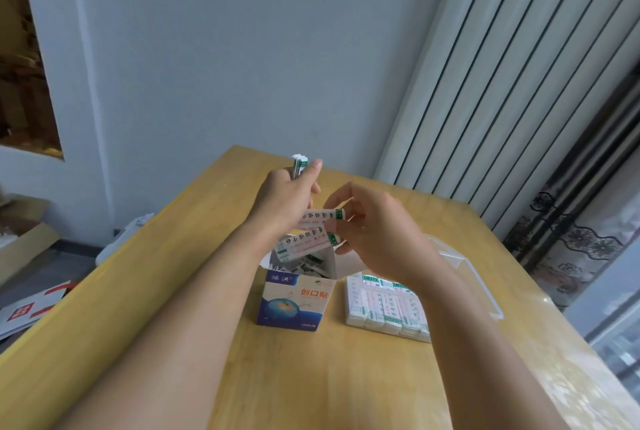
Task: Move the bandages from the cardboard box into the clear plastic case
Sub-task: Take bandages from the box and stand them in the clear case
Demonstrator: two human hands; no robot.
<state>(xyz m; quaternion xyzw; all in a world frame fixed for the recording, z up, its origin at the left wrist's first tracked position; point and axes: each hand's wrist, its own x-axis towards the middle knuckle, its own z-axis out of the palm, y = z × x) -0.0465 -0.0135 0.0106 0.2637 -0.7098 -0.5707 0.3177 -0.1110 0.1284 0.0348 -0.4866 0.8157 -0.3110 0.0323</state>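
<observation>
Paper-wrapped bandages (388,308) already fill the near part of the case (485,294), right of the box (294,301). More stand loose inside the box. Above it, my right hand (374,232) pinches one strip (322,216) at its green end; my left hand (287,194) grips an upright bundle (298,166). I judge them light, thin, floppy and slippery: hold across the flat faces.

Wooden table (311,377) vs pale blue wall (207,49); white radiator (502,83) at right, patterned curtain (588,239) beside it; cardboard (31,308) on floor left.
</observation>
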